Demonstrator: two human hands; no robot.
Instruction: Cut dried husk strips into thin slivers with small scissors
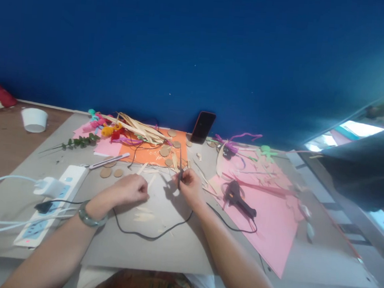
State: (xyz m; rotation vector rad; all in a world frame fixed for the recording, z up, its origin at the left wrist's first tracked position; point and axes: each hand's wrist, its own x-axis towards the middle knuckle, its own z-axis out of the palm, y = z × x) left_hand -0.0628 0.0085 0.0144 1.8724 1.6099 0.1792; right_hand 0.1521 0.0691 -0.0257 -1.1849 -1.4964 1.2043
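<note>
My left hand (pixel 131 189) rests on the grey table (pixel 157 243) with its fingers curled, pinching a pale straw strip (pixel 151 180) that lies flat. My right hand (pixel 190 186) is closed on a thin dark tool (pixel 180 167) that stands upright from its fingers; I cannot make out what tool it is. More pale strips (pixel 143 215) lie on the table just in front of my left hand. A green bangle (pixel 89 218) circles my left wrist.
A black glue gun (pixel 237 198) lies on pink paper (pixel 272 221) to the right, its cord (pixel 151 236) looping under my arms. A white power strip (pixel 52 206) sits left. Orange paper (pixel 151 152), straw, cardboard discs, pipe cleaners and a phone (pixel 203 127) lie behind.
</note>
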